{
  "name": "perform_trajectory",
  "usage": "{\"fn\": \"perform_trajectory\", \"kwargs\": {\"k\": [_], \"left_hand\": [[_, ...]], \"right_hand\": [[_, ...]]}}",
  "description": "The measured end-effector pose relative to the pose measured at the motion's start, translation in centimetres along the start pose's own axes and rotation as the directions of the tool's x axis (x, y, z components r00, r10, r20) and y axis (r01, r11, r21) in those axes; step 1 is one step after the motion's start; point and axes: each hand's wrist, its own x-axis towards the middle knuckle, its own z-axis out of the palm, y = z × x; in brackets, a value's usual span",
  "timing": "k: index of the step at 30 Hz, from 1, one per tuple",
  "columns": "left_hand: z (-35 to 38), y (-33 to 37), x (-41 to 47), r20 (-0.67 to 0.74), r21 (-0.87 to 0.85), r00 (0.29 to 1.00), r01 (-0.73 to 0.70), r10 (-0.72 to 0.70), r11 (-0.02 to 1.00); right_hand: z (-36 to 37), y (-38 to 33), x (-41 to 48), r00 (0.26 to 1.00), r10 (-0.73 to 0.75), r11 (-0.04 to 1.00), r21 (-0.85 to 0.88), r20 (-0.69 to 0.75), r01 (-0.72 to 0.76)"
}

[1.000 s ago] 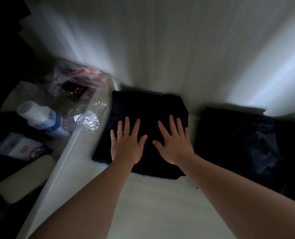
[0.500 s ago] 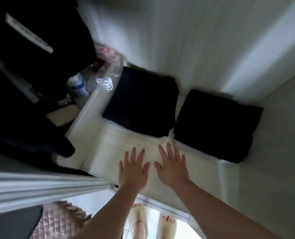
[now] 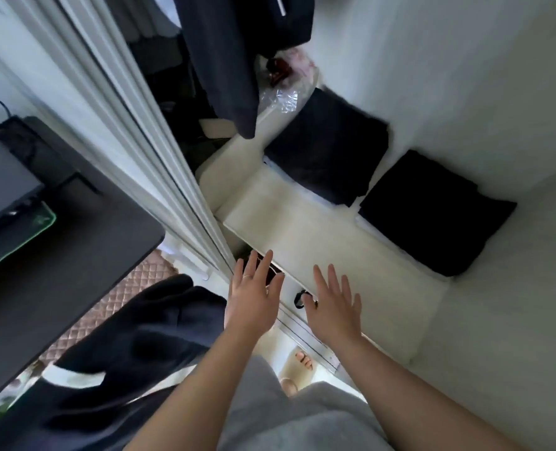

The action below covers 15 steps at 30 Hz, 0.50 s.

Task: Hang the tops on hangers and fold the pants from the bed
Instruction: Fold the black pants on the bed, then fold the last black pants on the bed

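Two folded dark pants lie side by side on a white wardrobe shelf (image 3: pixel 305 232): one stack (image 3: pixel 328 148) to the left and a second stack (image 3: pixel 432 213) to the right against the side wall. My left hand (image 3: pixel 253 297) and my right hand (image 3: pixel 332 304) hover open, fingers spread, in front of the shelf's near edge, holding nothing. A dark top (image 3: pixel 237 50) hangs at the upper left inside the wardrobe. Another dark garment with a white band (image 3: pixel 123 359) lies at the lower left.
A white sliding door (image 3: pixel 123 131) runs diagonally on the left. Crinkled plastic bags (image 3: pixel 286 86) sit behind the left stack. A dark desk (image 3: pixel 42 255) with a monitor (image 3: pixel 0 187) stands at the left. A black drawer handle (image 3: pixel 301 299) shows below the shelf.
Both hands lifted off the left folded stack and drew back out of the wardrobe to the shelf's front edge. The view pulled back, revealing the door, desk and floor.
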Motion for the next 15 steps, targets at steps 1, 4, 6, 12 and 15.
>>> {"fn": "perform_trajectory", "kwargs": {"k": [1, 4, 6, 12, 15], "left_hand": [[-0.7, 0.0, -1.3, -0.025, -0.011, 1.0, -0.004, 0.004, 1.0], [-2.8, -0.2, -5.1, -0.112, -0.03, 0.992, -0.061, 0.057, 0.998], [-4.0, -0.5, -7.5, -0.17, -0.046, 0.98, -0.112, 0.103, 0.993], [-6.7, -2.8, -14.7, -0.296, -0.033, 0.944, -0.164, 0.147, 0.986], [-7.7, -5.4, -18.9, -0.349, -0.034, 0.928, -0.151, 0.13, 0.988]], "right_hand": [[-0.4, 0.1, -0.5, 0.999, -0.036, 0.999, -0.019, -0.007, 0.036], [-1.3, -0.4, -2.4, 0.983, -0.178, 0.981, -0.084, -0.036, 0.175], [-1.9, -1.2, -3.7, 0.964, -0.255, 0.965, -0.085, -0.072, 0.249], [-3.0, -5.0, -9.0, 0.889, -0.428, 0.899, 0.022, -0.16, 0.437], [-2.2, -7.1, -12.5, 0.836, -0.516, 0.84, 0.08, -0.186, 0.536]]}}
